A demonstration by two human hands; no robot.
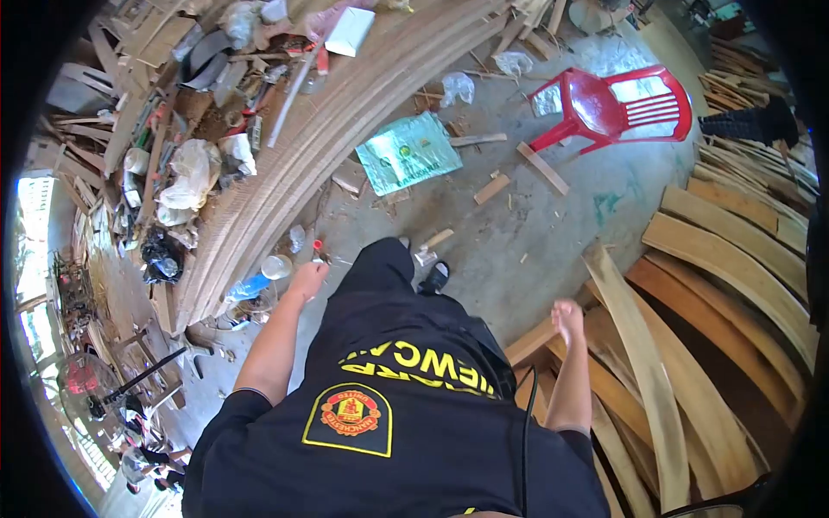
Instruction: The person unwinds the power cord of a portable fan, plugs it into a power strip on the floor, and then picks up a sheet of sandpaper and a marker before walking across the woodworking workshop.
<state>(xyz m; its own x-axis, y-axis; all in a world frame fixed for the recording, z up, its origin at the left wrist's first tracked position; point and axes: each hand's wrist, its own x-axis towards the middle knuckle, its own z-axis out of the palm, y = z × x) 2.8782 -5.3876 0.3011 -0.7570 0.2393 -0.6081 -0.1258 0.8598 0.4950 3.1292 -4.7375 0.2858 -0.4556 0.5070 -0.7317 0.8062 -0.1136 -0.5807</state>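
My left hand is closed around a small object with a red top; the rest of it is hidden in the fingers. Beside that hand lie a clear plastic cup and a bottle with a blue label. On the right, my right hand is curled into a loose fist, and nothing shows in it. It hangs close to a stack of curved wooden boards.
Long curved planks sweep across the left, with clutter heaped behind them. A red plastic chair stands ahead. A green plastic bag and wood offcuts lie on the floor. A pedestal fan is at far left.
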